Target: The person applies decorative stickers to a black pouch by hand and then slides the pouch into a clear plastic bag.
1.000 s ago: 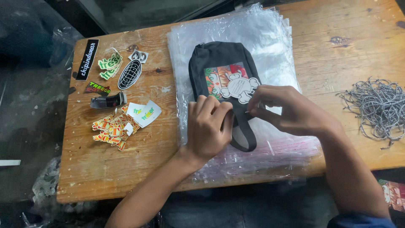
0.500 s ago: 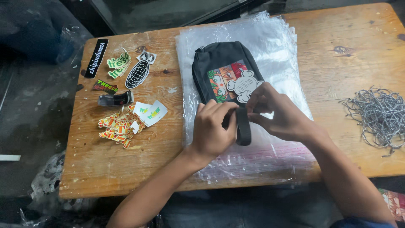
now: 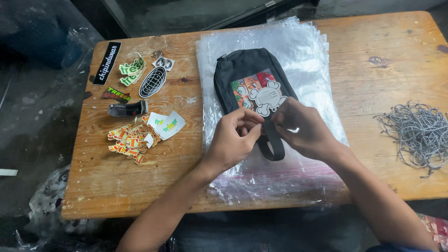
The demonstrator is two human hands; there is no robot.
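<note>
A black zip pouch point(image 3: 242, 74) with a colourful printed patch and a white skull-shaped patch lies on a stack of clear plastic bags point(image 3: 280, 46) on the wooden table point(image 3: 364, 42). My left hand point(image 3: 233, 140) and my right hand point(image 3: 301, 128) meet at the pouch's near end. Both pinch the top of its black wrist strap point(image 3: 275, 147), which loops toward me below the fingers. The strap's attachment point is hidden by my fingers.
Several stickers point(image 3: 133, 135) lie at the table's left, with a long black label point(image 3: 106, 63), an oval black sticker point(image 3: 152, 82) and a small dark clip-like object point(image 3: 127, 108). A tangle of grey cords point(image 3: 415, 133) sits at the right edge.
My hands have slid down from the pouch's lower body to its strap end, uncovering more of the patches. My view has shifted slightly.
</note>
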